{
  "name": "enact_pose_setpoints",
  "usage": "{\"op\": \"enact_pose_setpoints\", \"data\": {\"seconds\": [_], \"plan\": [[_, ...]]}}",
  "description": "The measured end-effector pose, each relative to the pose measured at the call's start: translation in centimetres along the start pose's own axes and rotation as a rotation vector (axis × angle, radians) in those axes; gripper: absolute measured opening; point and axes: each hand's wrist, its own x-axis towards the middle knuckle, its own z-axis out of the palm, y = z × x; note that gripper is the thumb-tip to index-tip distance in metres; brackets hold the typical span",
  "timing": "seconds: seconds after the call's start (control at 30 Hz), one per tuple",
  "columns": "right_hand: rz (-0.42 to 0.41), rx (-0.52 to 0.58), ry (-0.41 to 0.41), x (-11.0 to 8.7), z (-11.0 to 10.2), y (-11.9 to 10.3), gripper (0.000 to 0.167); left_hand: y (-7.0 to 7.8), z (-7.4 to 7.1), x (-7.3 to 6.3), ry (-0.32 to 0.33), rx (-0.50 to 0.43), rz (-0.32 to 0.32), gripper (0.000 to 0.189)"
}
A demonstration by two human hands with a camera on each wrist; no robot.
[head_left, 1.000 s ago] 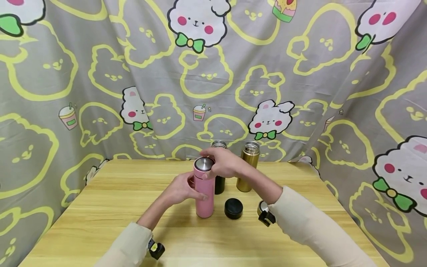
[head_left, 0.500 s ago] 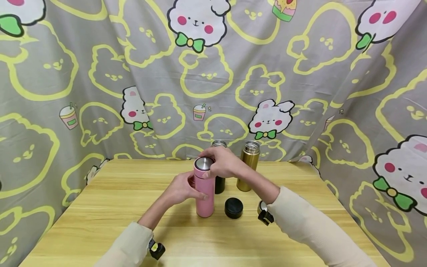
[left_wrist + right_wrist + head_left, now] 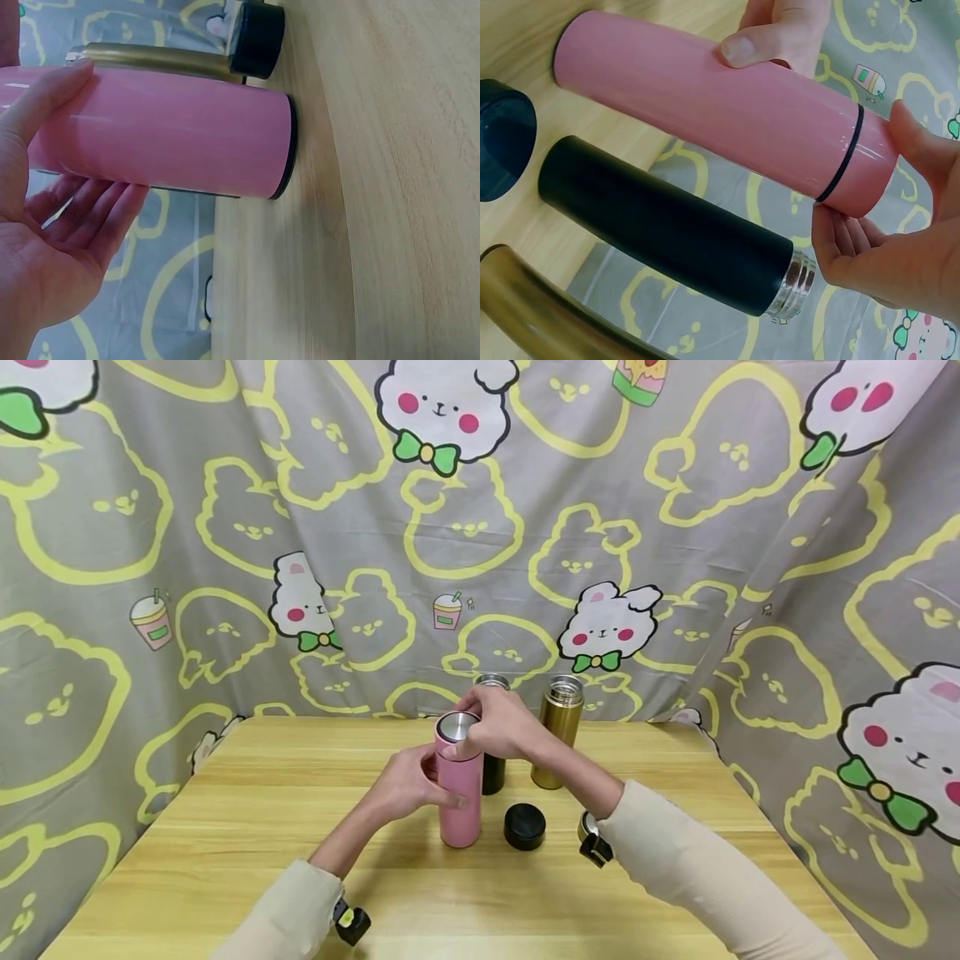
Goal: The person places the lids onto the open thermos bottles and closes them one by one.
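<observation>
A pink thermos flask (image 3: 461, 806) stands upright on the wooden table, its pink lid with a silver top (image 3: 457, 727) in place. My left hand (image 3: 408, 785) grips the flask's body from the left, thumb across the front and fingers behind, as the left wrist view shows. From the right, my right hand (image 3: 900, 232) holds the lid between thumb and fingers. Behind the flask, partly covered by my right hand, is a black thermos (image 3: 667, 225) with a bare steel neck. A gold thermos (image 3: 558, 735), also lidless, stands to its right.
A black lid (image 3: 524, 827) lies on the table (image 3: 420, 910) right of the pink flask. Another lid (image 3: 588, 825), partly hidden by the right wrist's camera, lies farther right. A patterned curtain (image 3: 360, 527) hangs behind and around the table.
My right hand has turned slightly on the lid, its thumb shifting left across the front. The left hand and the flask stay in place.
</observation>
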Motion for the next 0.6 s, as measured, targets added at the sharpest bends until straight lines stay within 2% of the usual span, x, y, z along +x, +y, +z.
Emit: {"op": "enact_pose_setpoints", "data": {"seconds": [0.33,0.6], "plan": [[0.005,-0.014,0.059,-0.35,0.48,-0.01,0.057,0.17,0.35,-0.22,0.029,-0.003,-0.012,0.065],[-0.018,-0.022,0.009,-0.51,0.06,0.00,0.060,0.13,0.13,-0.10,-0.007,-0.005,-0.013,0.069]]}}
